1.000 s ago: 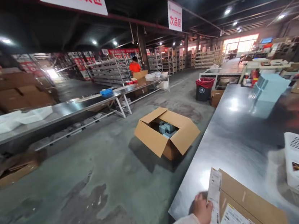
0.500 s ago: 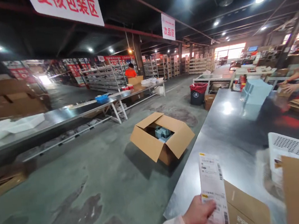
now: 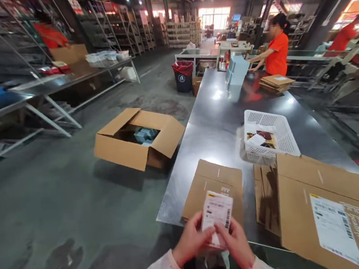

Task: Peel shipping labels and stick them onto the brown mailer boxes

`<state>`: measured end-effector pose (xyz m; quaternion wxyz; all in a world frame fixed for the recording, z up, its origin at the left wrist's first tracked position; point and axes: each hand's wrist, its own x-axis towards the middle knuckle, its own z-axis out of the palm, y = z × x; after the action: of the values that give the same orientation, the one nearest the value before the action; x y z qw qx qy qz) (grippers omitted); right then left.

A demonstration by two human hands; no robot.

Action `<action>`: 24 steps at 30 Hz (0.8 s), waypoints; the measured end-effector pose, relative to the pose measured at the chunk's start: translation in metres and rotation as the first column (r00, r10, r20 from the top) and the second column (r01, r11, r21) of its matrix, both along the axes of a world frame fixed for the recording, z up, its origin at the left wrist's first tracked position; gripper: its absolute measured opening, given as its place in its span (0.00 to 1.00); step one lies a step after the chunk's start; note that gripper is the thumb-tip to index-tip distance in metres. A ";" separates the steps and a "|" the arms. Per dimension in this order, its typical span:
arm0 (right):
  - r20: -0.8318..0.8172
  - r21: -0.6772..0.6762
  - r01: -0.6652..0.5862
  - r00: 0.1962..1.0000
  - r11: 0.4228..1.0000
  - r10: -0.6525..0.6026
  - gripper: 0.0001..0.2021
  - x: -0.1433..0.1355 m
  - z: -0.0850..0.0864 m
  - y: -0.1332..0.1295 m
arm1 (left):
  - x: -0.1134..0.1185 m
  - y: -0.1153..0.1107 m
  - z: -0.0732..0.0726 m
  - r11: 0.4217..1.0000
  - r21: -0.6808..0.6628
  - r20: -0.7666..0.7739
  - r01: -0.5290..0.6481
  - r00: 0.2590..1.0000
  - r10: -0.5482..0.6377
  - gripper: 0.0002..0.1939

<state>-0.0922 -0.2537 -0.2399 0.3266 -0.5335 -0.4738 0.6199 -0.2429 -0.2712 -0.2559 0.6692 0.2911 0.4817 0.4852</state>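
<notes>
Both hands hold printed shipping labels [image 3: 219, 206] low in the middle of the view. My left hand [image 3: 192, 240] grips the labels' left edge, its thumb on top. On the lower right edge, my right hand [image 3: 234, 243] has its thumb pressed on the paper, close to the other thumb. Beneath and beyond the labels, a flat cardboard carton [image 3: 201, 177] lies on the metal table [image 3: 212, 135]. At the right stands a stack of flattened cartons [image 3: 291, 195]; its front one bears a shipping label [image 3: 335, 229].
A white perforated basket [image 3: 289, 134] with papers and packets stands on the table. Left of the table, an open cardboard box [image 3: 123, 152] holds blue-grey items. A co-worker in orange [image 3: 279, 52] stands at the table's far right. A bin [image 3: 184, 79] stands beyond.
My view has swung right and down. My right hand has come into view and now holds the labels too. The long label strip now looks shorter, seemingly folded.
</notes>
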 end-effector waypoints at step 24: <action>0.743 0.278 -0.194 0.664 0.941 -0.083 0.09 -0.008 -0.113 0.144 | -0.016 -0.080 -0.133 0.911 -0.368 0.178 0.187 0.976 -0.129 0.29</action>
<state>-0.0997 -0.1099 -0.3527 0.1700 -0.6618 -0.6794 0.2674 -0.2588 -0.3507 -0.3884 0.7844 0.1558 0.4903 0.3464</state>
